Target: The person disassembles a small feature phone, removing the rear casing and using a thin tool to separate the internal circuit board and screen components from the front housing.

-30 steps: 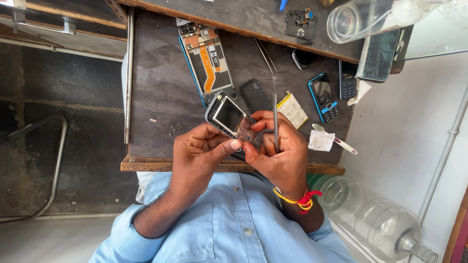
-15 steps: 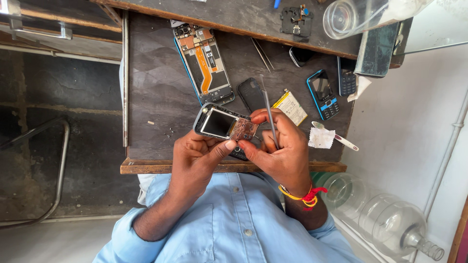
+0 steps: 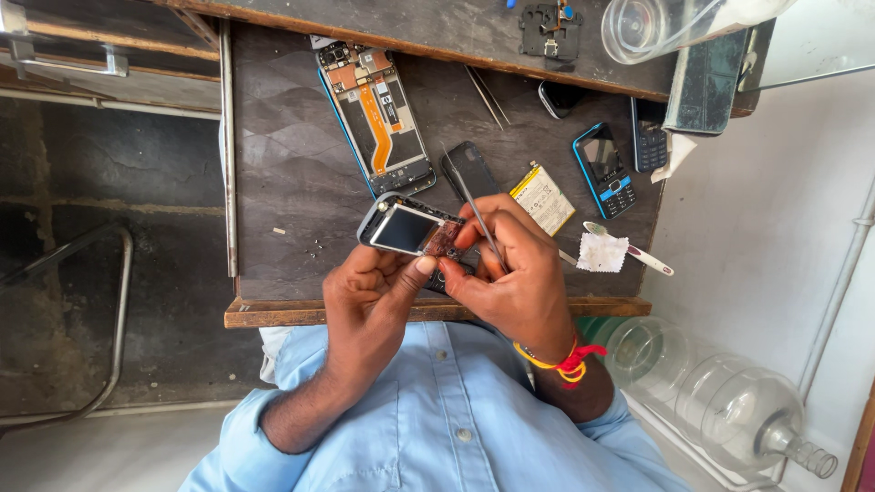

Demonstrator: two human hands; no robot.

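Both hands are at the near edge of the bench (image 3: 273, 164), working on a small opened keypad phone (image 3: 410, 230) held just above the wood. The left hand (image 3: 369, 296) cradles it from below, fingers curled under the frame and the thumb pressed on the exposed brown circuit board beside the little screen, so that grip is clenched on the phone. The right hand (image 3: 515, 273) steadies the phone's right end while pinching a thin metal tool (image 3: 474, 205) between thumb and fingers (tweezers or a probe, too slim to tell); its tip points away over the bench, not into the phone. By my reading, the step in hand is the delicate part of a teardown: bracing the frame while the board is freed or checked. The next move looks to call for bringing that tool tip down onto the board with a light touch while the left thumb keeps everything steady.

Around them, farther off and to the left, lies an opened smartphone chassis (image 3: 375, 118) with an orange flex cable. A black back cover (image 3: 471, 171) and a yellow-edged battery (image 3: 544, 199) sit just beyond the hands. To the right are a blue-rimmed keypad phone (image 3: 603, 169) and a small white cloth (image 3: 602, 252).
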